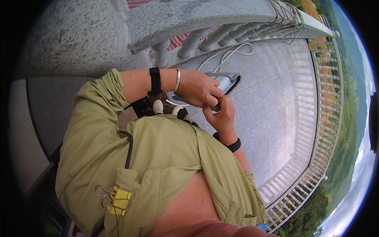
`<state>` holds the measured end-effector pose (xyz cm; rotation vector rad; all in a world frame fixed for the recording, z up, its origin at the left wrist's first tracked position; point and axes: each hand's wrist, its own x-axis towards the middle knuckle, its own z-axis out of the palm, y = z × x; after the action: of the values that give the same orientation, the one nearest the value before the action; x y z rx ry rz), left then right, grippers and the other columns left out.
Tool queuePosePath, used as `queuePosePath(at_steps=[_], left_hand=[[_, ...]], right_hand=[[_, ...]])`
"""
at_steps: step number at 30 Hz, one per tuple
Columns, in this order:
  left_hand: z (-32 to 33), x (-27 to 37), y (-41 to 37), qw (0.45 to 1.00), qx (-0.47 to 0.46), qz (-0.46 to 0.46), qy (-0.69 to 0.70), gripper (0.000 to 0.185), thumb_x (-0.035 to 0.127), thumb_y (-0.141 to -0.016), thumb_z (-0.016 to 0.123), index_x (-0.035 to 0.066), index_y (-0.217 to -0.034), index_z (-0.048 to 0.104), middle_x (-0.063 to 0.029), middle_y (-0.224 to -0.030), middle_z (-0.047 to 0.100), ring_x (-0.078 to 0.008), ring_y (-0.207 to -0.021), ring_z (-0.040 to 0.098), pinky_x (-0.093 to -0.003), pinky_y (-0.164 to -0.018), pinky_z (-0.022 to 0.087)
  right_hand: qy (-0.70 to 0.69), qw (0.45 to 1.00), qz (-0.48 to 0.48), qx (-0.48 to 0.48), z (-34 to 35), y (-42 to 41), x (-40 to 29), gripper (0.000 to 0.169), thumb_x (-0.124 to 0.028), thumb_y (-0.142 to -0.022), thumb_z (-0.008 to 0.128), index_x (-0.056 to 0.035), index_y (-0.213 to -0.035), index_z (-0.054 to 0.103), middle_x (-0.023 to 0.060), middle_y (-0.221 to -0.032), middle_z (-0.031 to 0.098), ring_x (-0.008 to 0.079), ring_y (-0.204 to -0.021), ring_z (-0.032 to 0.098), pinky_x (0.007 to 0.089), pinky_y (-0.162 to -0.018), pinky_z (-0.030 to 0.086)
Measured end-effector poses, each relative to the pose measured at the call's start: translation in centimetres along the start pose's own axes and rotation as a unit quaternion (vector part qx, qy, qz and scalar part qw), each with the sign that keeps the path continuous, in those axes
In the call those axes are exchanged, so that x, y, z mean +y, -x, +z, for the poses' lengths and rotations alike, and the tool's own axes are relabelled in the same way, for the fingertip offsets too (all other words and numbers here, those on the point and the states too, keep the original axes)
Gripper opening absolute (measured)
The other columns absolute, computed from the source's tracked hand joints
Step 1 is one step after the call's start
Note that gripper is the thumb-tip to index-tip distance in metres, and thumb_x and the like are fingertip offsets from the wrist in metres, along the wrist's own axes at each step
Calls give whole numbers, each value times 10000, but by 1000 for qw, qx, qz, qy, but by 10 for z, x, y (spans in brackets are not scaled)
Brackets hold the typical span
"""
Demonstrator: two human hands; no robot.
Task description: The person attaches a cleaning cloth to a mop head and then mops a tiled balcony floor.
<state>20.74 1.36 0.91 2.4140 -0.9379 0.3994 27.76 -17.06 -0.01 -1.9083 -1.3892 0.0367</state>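
My left hand (201,88), with a silver bangle and black band at its wrist, reaches in from the left. Its fingertips meet those of my right hand (222,114), which has a black wristband. Between them the fingers pinch a small dark object (216,107), mostly hidden. Just beyond my left hand is a flat grey-and-silver object (223,82) with a dark, fuzzy edge; my hand covers part of it, and its kind is unclear. A white cord or hose (228,54) loops on the floor behind it.
A speckled stone rail (189,17) on balusters runs across the top, with a coil of thin cord (285,16) over it. A thick stone pillar (80,38) stands at left. A white balustrade (328,103) bounds the tiled floor (266,97) at right. My shoes (158,106) are below my hands.
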Motion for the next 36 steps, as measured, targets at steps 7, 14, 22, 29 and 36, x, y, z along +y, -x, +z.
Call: queuePosePath(at_steps=[7,14,22,29,36], left_hand=[[21,4,8,992,89,26,-83,178,172,-714,611,106,-722,446,-33,-852,467,-180,-706,519,-290,-542,475],[36,10,15,985,157,-10,-74,207,138,-692,638,77,-770,456,-75,-917,516,-201,-677,551,-294,-541,485],[59,29,19,929,299,-192,103,340,25,-703,689,70,-966,477,-88,-945,579,-202,-602,572,-282,-524,479],[59,43,16,906,329,-218,154,379,-3,-721,670,90,-1036,482,-83,-932,573,-148,-570,545,-257,-502,451],[51,42,22,912,308,-201,179,415,8,-718,677,95,-1071,477,-81,-958,564,-155,-567,544,-268,-510,455]], right_hand=[[-8,999,-27,-19,-3,2,5,260,-116,-664,699,-47,-831,512,83,-680,514,242,-561,542,317,-483,444],[-22,999,-36,-23,-7,3,4,307,-166,-694,724,-20,-891,539,92,-713,531,236,-552,556,314,-482,457],[-26,1000,13,-8,-7,6,-3,228,-141,-735,693,-16,-852,542,97,-663,520,216,-480,532,305,-437,430],[-43,995,90,3,-7,9,-12,169,-123,-739,650,-29,-793,519,121,-667,523,250,-530,550,340,-483,445],[-41,972,230,-8,-9,-3,-32,297,-139,-756,615,-47,-1006,485,69,-580,516,214,-506,541,336,-504,441]])
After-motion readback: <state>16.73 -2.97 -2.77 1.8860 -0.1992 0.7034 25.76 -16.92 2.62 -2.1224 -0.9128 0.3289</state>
